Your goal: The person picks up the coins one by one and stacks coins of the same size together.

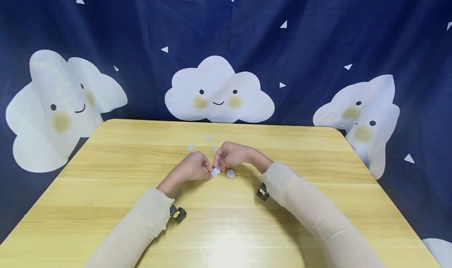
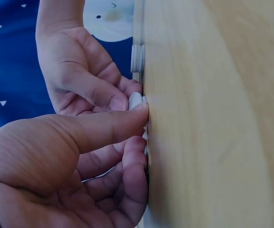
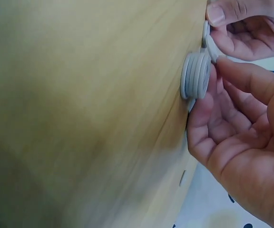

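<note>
Small round white discs lie about the middle of the table. My right hand (image 1: 233, 155) pinches one tilted white disc (image 1: 217, 170) between thumb and fingertips, its lower edge close to the tabletop. Beside it, my left hand (image 1: 193, 166) holds another white disc (image 1: 213, 174) low at the table with thumb and fingers; that disc is partly hidden. In the right wrist view the tilted disc (image 3: 213, 48) stands just past a short stack of discs (image 3: 194, 75). The two hands' fingertips almost meet.
The stack (image 1: 230, 174) stands right of the fingertips. Beyond the hands lie loose discs, one at the left (image 1: 190, 148), one farther back (image 1: 207, 137) and one near the right hand (image 1: 213, 150). A blue curtain (image 1: 300, 56) with clouds hangs behind the wooden table (image 1: 141, 228).
</note>
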`<move>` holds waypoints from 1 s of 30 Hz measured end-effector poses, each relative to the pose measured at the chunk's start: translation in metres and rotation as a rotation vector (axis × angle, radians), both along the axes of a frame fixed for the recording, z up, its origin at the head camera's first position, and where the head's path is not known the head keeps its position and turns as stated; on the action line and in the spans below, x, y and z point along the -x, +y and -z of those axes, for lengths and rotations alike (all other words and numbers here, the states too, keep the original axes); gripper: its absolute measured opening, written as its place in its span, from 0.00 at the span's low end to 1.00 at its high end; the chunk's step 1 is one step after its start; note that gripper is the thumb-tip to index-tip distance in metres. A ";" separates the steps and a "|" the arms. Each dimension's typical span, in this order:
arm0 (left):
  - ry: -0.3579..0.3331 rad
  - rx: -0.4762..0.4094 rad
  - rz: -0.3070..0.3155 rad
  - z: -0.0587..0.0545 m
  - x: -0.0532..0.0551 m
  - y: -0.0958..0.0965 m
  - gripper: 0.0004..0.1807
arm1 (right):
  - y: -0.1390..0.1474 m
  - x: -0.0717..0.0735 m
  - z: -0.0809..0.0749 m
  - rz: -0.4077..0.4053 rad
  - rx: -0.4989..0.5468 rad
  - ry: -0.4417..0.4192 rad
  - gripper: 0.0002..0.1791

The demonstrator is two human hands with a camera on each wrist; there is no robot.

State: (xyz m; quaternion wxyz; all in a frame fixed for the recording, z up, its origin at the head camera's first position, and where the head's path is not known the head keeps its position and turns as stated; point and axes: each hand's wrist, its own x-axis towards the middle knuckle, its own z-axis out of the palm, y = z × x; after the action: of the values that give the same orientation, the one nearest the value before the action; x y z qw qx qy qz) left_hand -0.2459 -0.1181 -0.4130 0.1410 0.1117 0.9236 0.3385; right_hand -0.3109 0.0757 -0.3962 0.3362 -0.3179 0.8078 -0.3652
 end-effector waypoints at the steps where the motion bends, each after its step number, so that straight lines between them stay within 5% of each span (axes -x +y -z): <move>1: 0.000 0.001 -0.001 0.000 0.000 0.000 0.08 | -0.001 -0.001 0.000 -0.001 -0.005 0.003 0.07; 13: 0.000 0.028 0.005 -0.003 -0.001 -0.001 0.08 | -0.003 -0.007 0.002 -0.013 -0.031 0.061 0.08; 23: -0.041 -0.003 0.018 -0.002 0.004 -0.005 0.06 | 0.000 -0.010 0.006 0.030 0.026 0.024 0.13; 30: -0.048 -0.018 0.024 -0.001 0.004 -0.006 0.06 | -0.003 -0.014 0.009 0.021 0.020 0.115 0.11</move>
State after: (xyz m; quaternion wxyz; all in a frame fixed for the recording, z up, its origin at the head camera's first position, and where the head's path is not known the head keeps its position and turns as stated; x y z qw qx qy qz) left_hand -0.2499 -0.1241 -0.4120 0.1662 0.1159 0.9154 0.3478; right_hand -0.2967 0.0732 -0.4048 0.2824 -0.3331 0.8254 -0.3577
